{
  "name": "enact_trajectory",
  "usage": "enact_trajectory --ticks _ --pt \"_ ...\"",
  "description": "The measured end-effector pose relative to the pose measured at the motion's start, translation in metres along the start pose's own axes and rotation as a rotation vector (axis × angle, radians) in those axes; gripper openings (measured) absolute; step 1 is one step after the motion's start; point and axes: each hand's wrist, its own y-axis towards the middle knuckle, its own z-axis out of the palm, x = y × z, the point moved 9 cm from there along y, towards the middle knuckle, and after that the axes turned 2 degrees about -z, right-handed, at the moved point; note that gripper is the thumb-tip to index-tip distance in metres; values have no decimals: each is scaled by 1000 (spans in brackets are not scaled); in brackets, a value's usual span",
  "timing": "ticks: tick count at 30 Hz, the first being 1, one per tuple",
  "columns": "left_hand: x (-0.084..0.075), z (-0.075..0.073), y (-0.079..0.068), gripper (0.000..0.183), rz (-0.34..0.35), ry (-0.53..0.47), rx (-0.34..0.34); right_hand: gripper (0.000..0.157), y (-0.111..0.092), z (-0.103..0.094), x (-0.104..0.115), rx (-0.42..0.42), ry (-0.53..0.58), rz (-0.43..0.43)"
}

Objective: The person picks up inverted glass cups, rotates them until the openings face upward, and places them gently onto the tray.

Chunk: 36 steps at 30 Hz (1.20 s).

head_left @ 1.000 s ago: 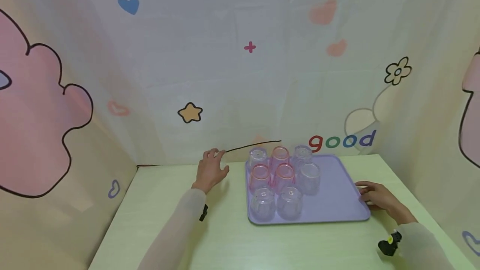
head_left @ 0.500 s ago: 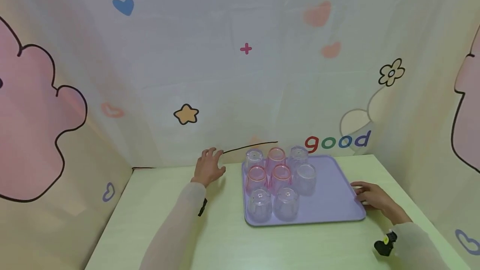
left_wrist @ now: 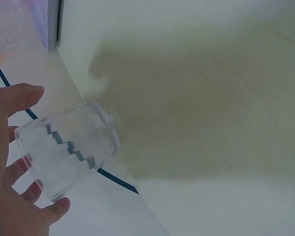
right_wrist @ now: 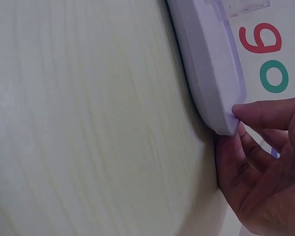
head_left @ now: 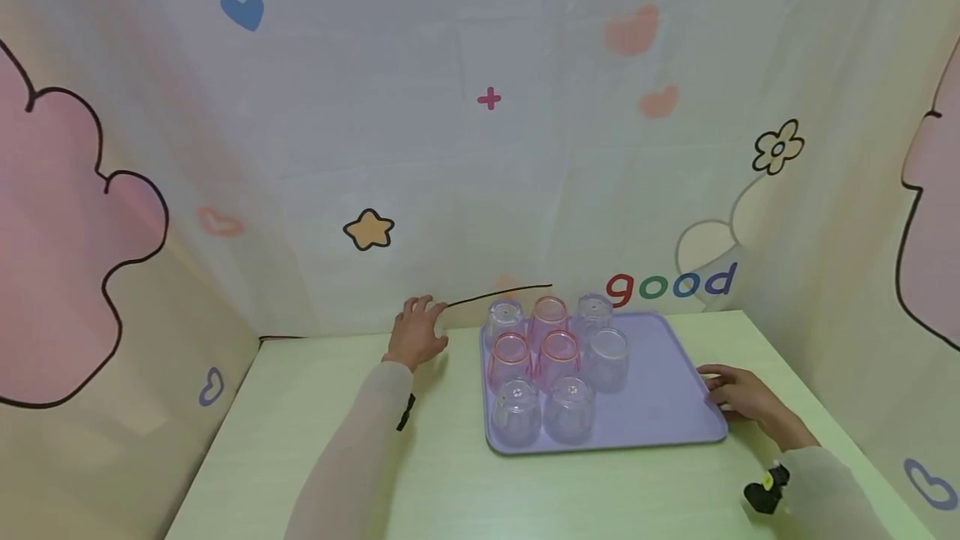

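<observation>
My left hand (head_left: pixel 415 333) is at the back of the table, left of the tray. In the left wrist view its loosely bent fingers are around one end of a clear glass (left_wrist: pixel 69 147). The thumb (left_wrist: pixel 27 97) is apart from the glass; whether the other fingers touch it I cannot tell. At the right my right hand (head_left: pixel 750 398) pinches the rim of a lilac tray (head_left: pixel 663 390), thumb above and fingers below, as the right wrist view shows. Several upside-down glasses stand on the tray's left part, including a pink glass (head_left: pixel 559 359) and a clear glass (head_left: pixel 570 411).
The pale wooden table (head_left: pixel 315 432) reaches back to a printed cloth backdrop (head_left: pixel 420 148). Cloth also closes off the left and right sides. The tray's back edge lies near the backdrop.
The whole head view has shifted slightly to the left. Both hands keep their places relative to the tray and table, and the glasses have not moved on the tray.
</observation>
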Motion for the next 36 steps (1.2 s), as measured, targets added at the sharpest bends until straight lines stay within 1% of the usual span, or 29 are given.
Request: enact_trajectory --ticks 3,10,15,19,22,29,33,36 --pt "2 3 2 59 -5 17 7 59 -1 0 0 -8 2 -5" --pt "5 5 4 60 -38 6 33 58 -1 1 2 -7 -4 -11" --pt "4 5 4 55 -45 12 35 57 -1 1 2 -8 -8 -8" --pt "3 6 2 50 -47 -5 41 56 -1 1 2 0 -10 -4" --pt "2 7 -1 50 -45 -21 44 57 -1 1 1 7 -9 -4" --pt "1 7 -7 50 -39 -19 58 57 -1 2 1 2 -18 1" --pt "-1 5 -10 50 -23 -12 63 57 -1 1 1 1 -18 -2" --pt "-3 1 -14 50 -7 -6 54 57 0 1 0 0 -13 -5"
